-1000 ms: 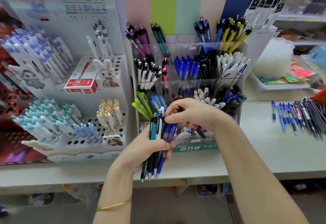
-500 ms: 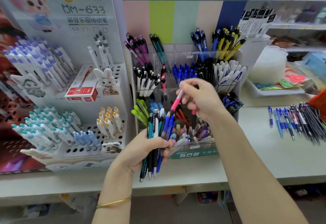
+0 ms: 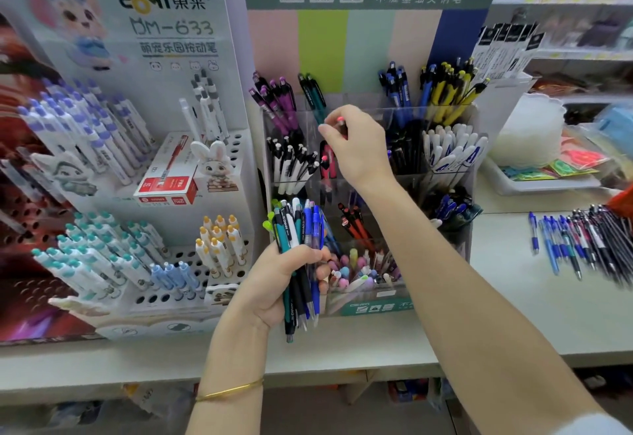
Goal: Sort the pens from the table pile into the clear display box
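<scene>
My left hand (image 3: 277, 284) grips a bundle of pens (image 3: 299, 246), teal, white, black and blue, upright in front of the clear display box (image 3: 455, 174). My right hand (image 3: 356, 147) is raised over the box's middle tier and pinches a pink-tipped pen (image 3: 339, 120) by its top end. The pen's barrel is hidden behind my fingers. It hangs above a compartment that holds red and black pens (image 3: 327, 160). The table pile of pens (image 3: 582, 243) lies far right on the counter.
A white DOMI display stand (image 3: 171, 133) with several white pens and a red box stands left of the clear box. A white tray (image 3: 534, 184) with colourful packets sits behind the pile. The counter edge (image 3: 342, 362) runs below my hands.
My right hand rose from the bundle in my left hand, carrying the pink-tipped pen up and back over the box's middle tier. My left hand kept its bundle almost still.
</scene>
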A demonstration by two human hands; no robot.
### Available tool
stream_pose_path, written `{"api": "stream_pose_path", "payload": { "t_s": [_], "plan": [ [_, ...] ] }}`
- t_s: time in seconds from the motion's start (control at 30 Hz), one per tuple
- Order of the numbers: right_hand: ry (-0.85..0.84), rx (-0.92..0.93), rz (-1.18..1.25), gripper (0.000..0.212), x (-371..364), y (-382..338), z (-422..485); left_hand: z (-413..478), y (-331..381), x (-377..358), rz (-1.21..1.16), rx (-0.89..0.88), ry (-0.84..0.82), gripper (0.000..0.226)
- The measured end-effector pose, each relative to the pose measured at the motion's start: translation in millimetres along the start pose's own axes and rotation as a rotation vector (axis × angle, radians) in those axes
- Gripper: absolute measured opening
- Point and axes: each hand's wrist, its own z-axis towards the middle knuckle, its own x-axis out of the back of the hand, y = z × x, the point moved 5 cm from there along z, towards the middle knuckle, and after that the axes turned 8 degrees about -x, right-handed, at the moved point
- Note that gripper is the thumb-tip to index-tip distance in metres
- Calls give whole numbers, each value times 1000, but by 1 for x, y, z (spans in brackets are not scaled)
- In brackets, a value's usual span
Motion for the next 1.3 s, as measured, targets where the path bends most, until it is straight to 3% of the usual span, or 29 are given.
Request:
{"api": "stream_pose_path", "payload": {
  "t_s": [0.17,0.33,0.5,0.67,0.8,0.93,1.07,1.2,1.3],
  "plan": [
    [259,-44,378,20,20,-1,-1,0,2,4,-11,-1,5,23],
    [401,74,-51,28,24,-23,-8,0,2,7,-12,2,33,21],
    [245,87,-205,29,10,-22,-5,0,1,10,-21,7,54,25],
    [221,85,-368,37,14,-34,-2,-1,2,13,-9,3,47,27],
    [-21,-38,-455,40,-9,-15,-7,-2,2,13,-24,-10,28,27],
    [-41,-69,-315,40,-7,-11,-19,-4,0,13,-96,-4,-4,27],
    [-6,27,-76,14,8,-8,-49,-5,-2,12,-168,-3,-24,35],
    [-480,-245,156,21,-7,14,-86,-5,-8,12,-222,10,-9,61],
    [-565,-406,356,20,-10,35,-94,-8,-15,8,-210,27,24,42]
  ]
}}
